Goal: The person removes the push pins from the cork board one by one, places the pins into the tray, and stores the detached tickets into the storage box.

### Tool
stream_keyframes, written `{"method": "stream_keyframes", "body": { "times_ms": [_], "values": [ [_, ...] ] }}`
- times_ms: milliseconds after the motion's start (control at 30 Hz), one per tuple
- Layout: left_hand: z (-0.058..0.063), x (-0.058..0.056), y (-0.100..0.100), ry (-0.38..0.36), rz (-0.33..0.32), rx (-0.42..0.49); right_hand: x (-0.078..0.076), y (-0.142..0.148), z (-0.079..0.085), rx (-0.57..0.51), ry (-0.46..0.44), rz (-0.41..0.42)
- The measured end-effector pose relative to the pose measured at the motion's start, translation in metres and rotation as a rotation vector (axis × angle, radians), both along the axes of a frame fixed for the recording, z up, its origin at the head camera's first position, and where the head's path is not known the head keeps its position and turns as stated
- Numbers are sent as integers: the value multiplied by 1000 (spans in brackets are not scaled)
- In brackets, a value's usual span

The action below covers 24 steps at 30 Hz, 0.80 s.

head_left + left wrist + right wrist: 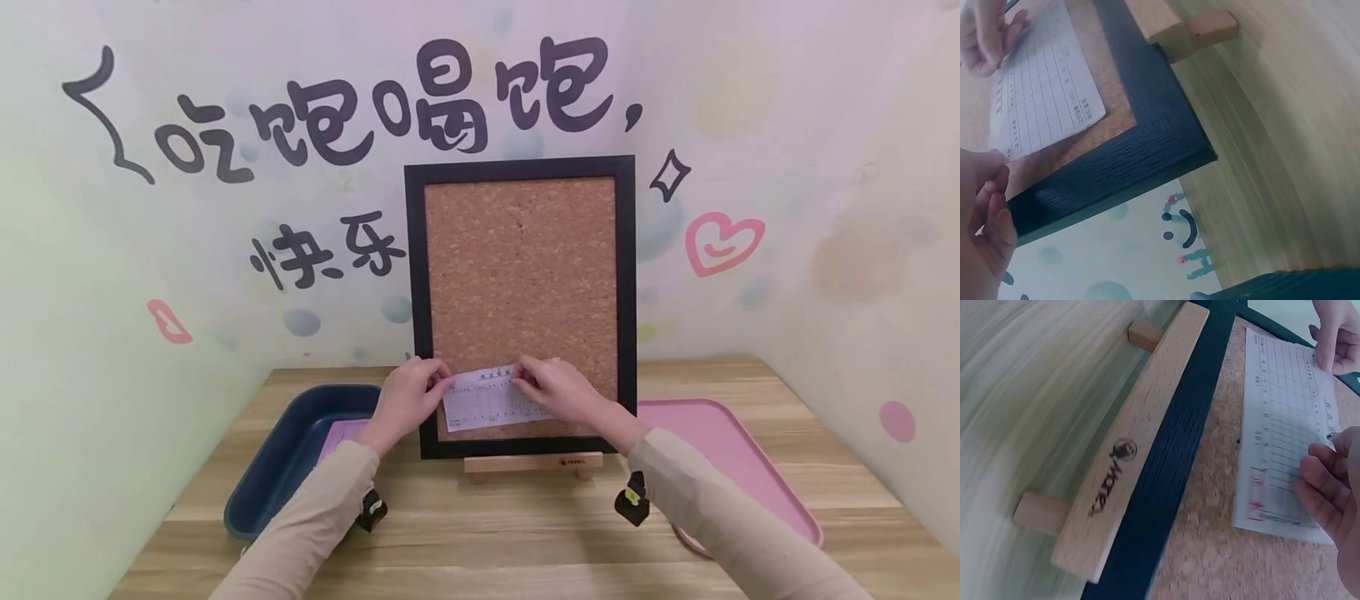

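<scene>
A white printed paper form (pixel 480 404) lies slightly tilted against the lower part of a black-framed cork board (pixel 525 275). My left hand (pixel 408 396) pinches the form's upper left corner beside the frame. At the middle of its upper edge, my right hand (pixel 558 387) has thumb and finger pinched together against the paper. In the right wrist view, a small dark thing (pixel 1332 435) shows at these fingertips, too small to name surely. The right wrist view also shows red print on the form (pixel 1279 444). In the head view my right hand hides part of its right side.
The board stands on a wooden easel (pixel 532 463) on the wood-grain table (pixel 510 533). To the left is a dark blue tray (pixel 258 479) holding a purple paper (pixel 341 433). A pink tray (pixel 738 458) lies to the right. Behind rises a wall with painted lettering (pixel 322 125).
</scene>
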<state>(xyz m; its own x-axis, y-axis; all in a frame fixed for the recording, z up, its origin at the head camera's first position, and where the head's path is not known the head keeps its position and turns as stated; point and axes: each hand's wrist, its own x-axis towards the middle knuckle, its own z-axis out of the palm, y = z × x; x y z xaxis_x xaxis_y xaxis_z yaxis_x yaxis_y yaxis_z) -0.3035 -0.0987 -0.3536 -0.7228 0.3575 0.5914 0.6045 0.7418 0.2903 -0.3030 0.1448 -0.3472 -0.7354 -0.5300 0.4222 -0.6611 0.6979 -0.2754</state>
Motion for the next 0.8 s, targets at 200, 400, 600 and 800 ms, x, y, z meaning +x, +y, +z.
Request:
{"method": "stream_keyframes", "body": {
  "times_ms": [200,400,600,800],
  "values": [
    [6,6,-11,-118,23,120,7,15,4,14,23,-26],
    [10,18,-35,-133,57,179,12,36,3,16,97,-35],
    [10,32,-63,-69,124,225,22,67,0,-1,122,-46],
    [6,43,-95,24,211,307,34,103,-2,-25,-10,-84]
  ]
}}
